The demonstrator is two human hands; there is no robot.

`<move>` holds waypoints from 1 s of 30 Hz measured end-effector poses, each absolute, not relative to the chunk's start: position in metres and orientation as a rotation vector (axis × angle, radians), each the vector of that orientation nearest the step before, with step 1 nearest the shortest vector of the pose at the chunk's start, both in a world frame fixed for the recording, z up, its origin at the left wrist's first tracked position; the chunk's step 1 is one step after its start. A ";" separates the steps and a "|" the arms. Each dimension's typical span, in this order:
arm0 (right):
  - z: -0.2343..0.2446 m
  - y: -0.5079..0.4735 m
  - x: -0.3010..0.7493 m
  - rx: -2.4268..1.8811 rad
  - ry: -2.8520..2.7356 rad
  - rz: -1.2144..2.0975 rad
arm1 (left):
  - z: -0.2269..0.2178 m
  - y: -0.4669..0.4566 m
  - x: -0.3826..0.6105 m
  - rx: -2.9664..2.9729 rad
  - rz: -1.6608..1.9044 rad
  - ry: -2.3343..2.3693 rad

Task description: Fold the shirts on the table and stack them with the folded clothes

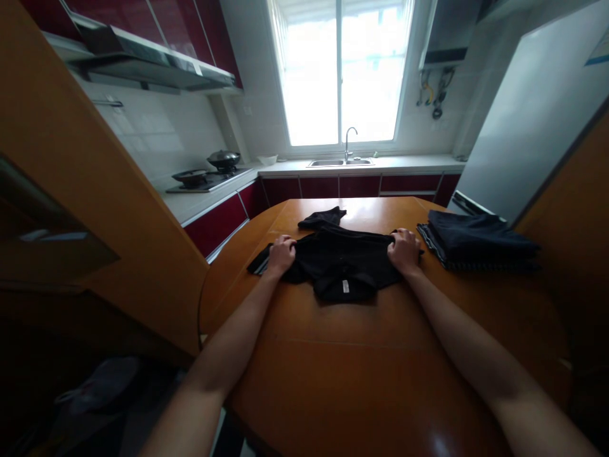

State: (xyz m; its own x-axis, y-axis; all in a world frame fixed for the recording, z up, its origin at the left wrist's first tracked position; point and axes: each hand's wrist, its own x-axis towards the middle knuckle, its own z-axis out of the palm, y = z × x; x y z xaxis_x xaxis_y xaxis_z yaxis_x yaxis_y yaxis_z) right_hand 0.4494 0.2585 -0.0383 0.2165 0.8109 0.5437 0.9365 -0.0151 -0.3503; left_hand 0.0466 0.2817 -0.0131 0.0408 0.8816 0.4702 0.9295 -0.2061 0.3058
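Observation:
A black shirt (342,251) lies on the wooden table (352,368), its collar with a white label turned toward me. Striped trim shows on its left sleeve. My left hand (282,255) is closed on the cloth near that sleeve, fingers curled over it. On the opposite side, my right hand (404,251) grips the shirt close to the other sleeve; some fingertips are hidden in the dark fabric. Just beyond the shirt's far edge lies a crumpled dark cloth (323,218), and whether it is part of the shirt I cannot tell.
A stack of folded dark clothes (476,238) sits on the table's right side. Behind the table runs a counter with a sink (340,162). Pans stand on the stove (209,181) at left. An orange wooden panel (143,222) borders the left, a fridge (528,120) the right.

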 end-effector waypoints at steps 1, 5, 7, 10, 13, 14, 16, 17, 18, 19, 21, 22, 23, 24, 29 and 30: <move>-0.038 0.258 0.445 -1.834 -1.713 -0.219 | -0.015 0.280 0.059 -2.357 -0.888 -1.838; -0.039 0.259 0.440 -1.911 -1.931 -0.014 | -0.025 0.275 0.087 -2.682 -0.699 -1.669; -0.039 0.257 0.439 -1.942 -1.958 -0.010 | -0.026 0.273 0.089 -2.694 -0.617 -1.651; -0.033 0.249 0.434 -1.999 -1.977 -0.077 | -0.020 0.268 0.089 -2.679 -0.562 -1.653; -0.025 0.229 0.425 -2.001 -2.061 -0.188 | -0.009 0.255 0.089 -2.655 -0.461 -1.692; -0.022 0.220 0.424 -1.978 -2.112 -0.220 | -0.005 0.248 0.089 -2.663 -0.417 -1.695; -0.018 0.197 0.424 -1.909 -2.226 -0.255 | 0.001 0.230 0.086 -2.723 -0.337 -1.670; -0.017 0.184 0.426 -1.871 -2.280 -0.255 | 0.004 0.219 0.083 -2.770 -0.310 -1.640; -0.015 0.171 0.429 -1.838 -2.327 -0.237 | 0.006 0.207 0.078 -2.826 -0.286 -1.594; -0.013 0.160 0.433 -1.818 -2.366 -0.198 | 0.009 0.194 0.073 -2.889 -0.268 -1.537; -0.008 0.143 0.440 -1.831 -2.416 -0.054 | 0.015 0.171 0.062 -3.046 -0.233 -1.426; -0.004 0.140 0.442 -1.853 -2.422 0.038 | 0.018 0.163 0.056 -3.146 -0.202 -1.412; 0.001 0.140 0.442 -1.867 -2.413 0.127 | 0.022 0.159 0.052 -3.247 -0.161 -1.456; 0.006 0.145 0.441 -1.863 -2.390 0.198 | 0.026 0.159 0.048 -3.332 -0.115 -1.558; 0.033 0.212 0.393 -1.638 -2.255 0.257 | 0.030 0.215 0.060 -3.024 -0.420 -2.076; 0.036 0.230 0.377 -1.596 -2.260 0.241 | 0.026 0.230 0.067 -2.835 -0.592 -2.096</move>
